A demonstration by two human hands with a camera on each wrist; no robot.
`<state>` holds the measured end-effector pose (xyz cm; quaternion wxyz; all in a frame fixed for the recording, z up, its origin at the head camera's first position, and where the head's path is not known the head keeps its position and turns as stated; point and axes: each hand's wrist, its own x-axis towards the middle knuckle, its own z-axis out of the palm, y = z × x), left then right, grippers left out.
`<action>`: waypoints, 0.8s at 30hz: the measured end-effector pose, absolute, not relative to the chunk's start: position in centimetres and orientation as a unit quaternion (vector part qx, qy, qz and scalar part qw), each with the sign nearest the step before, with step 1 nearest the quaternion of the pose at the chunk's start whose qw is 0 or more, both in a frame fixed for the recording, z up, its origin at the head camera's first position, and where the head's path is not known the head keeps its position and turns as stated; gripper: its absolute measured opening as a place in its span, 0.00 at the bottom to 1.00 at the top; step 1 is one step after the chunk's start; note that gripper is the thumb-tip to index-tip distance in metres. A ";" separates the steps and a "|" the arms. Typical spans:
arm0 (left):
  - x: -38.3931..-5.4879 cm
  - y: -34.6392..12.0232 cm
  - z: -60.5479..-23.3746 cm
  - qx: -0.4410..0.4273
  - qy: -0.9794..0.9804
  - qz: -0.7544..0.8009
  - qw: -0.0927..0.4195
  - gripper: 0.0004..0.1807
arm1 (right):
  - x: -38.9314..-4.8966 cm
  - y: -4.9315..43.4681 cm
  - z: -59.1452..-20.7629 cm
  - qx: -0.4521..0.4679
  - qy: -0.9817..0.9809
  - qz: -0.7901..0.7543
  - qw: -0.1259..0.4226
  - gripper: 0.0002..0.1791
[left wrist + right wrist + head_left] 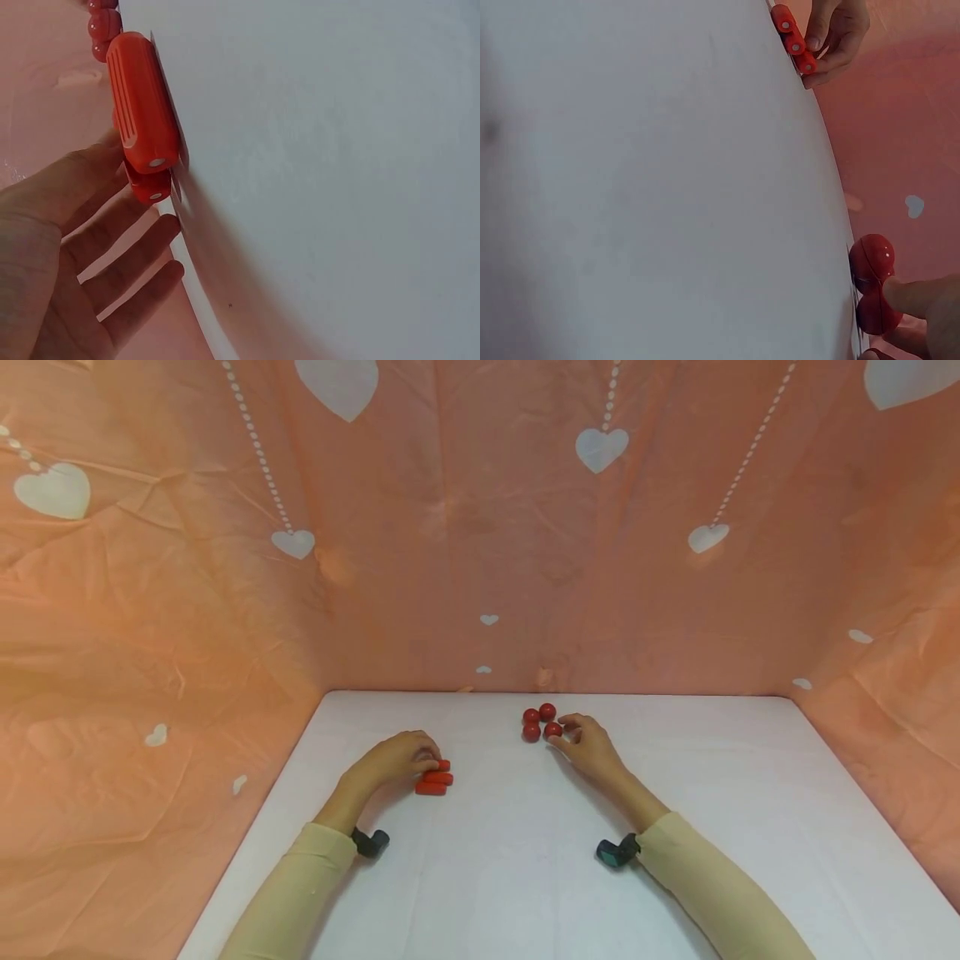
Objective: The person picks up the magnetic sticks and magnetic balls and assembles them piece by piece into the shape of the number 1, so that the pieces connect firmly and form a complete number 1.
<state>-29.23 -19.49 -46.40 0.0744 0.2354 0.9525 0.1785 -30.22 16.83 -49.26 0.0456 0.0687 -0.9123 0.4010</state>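
On the left part of the white table, three red ribbed cylinders with rounded ends lie side by side. My left hand pinches the farthest one between thumb and fingers; its other fingers are spread in the left wrist view. That view shows the grooves and a pale end dot on the nearest cylinder. Near the table's back edge, several glossy red balls form a close cluster. My right hand has its thumb and fingers around the rightmost ball. A thin dark seam crosses a ball in the right wrist view.
The white table reaches back to an orange cloth printed with pale hearts, which also hangs at both sides. Dark wrist cameras sit at the left wrist and the right wrist. White tabletop lies between the two groups.
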 end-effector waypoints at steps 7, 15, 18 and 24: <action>-28.8 -18.8 -46.1 0.200 0.956 0.198 0.078 0.07 | -30.5 16.5 -49.4 0.058 -0.918 0.391 0.042 0.25; -28.4 -17.8 -45.6 0.181 0.949 0.240 0.097 0.07 | -30.7 16.4 -49.5 0.047 -0.919 0.390 0.037 0.22; -28.2 -17.5 -45.5 0.182 0.946 0.251 0.097 0.08 | -30.7 16.3 -49.5 0.048 -0.920 0.386 0.040 0.21; -28.2 -17.0 -45.8 0.191 0.934 0.284 0.102 0.08 | -30.5 16.1 -49.5 0.050 -0.919 0.389 0.045 0.20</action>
